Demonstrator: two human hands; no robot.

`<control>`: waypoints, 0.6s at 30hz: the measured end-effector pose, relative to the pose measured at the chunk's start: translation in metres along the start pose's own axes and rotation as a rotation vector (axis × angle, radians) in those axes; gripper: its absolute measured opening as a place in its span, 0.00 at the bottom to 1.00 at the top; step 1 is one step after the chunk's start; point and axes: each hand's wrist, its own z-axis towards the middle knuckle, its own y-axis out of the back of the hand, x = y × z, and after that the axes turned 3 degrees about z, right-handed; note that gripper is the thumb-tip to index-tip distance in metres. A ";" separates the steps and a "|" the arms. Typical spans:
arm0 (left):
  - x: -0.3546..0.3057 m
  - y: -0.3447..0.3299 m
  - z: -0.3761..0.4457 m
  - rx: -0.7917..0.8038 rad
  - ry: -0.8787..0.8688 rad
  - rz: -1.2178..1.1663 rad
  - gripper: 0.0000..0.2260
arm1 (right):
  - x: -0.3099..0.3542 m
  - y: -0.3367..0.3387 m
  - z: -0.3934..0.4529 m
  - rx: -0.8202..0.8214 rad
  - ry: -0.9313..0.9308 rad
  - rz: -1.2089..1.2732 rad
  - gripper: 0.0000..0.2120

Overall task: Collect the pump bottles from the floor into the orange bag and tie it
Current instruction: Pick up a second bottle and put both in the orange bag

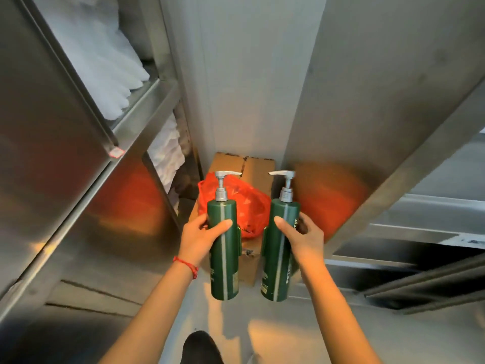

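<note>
I hold two tall dark green pump bottles upright above the floor, side by side. My left hand (200, 239) grips the left pump bottle (224, 258) around its upper body. My right hand (304, 239) grips the right pump bottle (279, 258) the same way. Both have silver pump heads; the left nozzle points right, the right nozzle points left. Behind and between them the crumpled orange bag (249, 206) lies on top of a cardboard box (258, 166), partly hidden by the bottles.
A stainless steel shelf unit (78, 153) with stacked white towels (105, 61) stands on the left. A steel cabinet panel (367, 101) rises on the right, with metal framing lower right. The grey floor (249, 324) runs between them, and my dark shoe (200, 348) shows at the bottom.
</note>
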 end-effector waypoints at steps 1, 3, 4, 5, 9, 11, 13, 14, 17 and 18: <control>0.000 0.000 0.015 0.000 0.002 0.003 0.09 | -0.001 -0.005 0.012 0.003 0.003 -0.016 0.11; 0.000 -0.001 0.046 0.001 0.001 0.005 0.09 | -0.005 -0.016 0.035 0.012 0.012 -0.023 0.13; 0.001 -0.001 0.063 0.005 -0.006 0.012 0.09 | -0.007 -0.023 0.047 0.014 0.017 -0.028 0.14; 0.002 -0.002 0.080 0.015 -0.014 0.018 0.09 | -0.010 -0.030 0.060 0.010 0.019 -0.035 0.15; 0.010 -0.002 0.149 0.071 -0.013 0.016 0.12 | -0.022 -0.058 0.107 -0.022 0.021 -0.065 0.17; 0.017 -0.002 0.179 0.091 -0.009 0.036 0.15 | -0.029 -0.071 0.127 -0.031 0.012 -0.086 0.19; 0.023 -0.002 0.206 0.111 -0.010 0.052 0.16 | -0.036 -0.082 0.144 -0.044 -0.012 -0.099 0.23; 0.027 -0.002 0.218 0.123 -0.007 0.050 0.17 | -0.039 -0.087 0.152 -0.046 -0.024 -0.112 0.24; 0.037 -0.006 0.249 0.172 -0.005 0.087 0.18 | -0.051 -0.099 0.176 -0.063 -0.056 -0.162 0.27; 0.041 -0.007 0.257 0.184 -0.011 0.101 0.19 | -0.056 -0.103 0.183 -0.071 -0.062 -0.171 0.27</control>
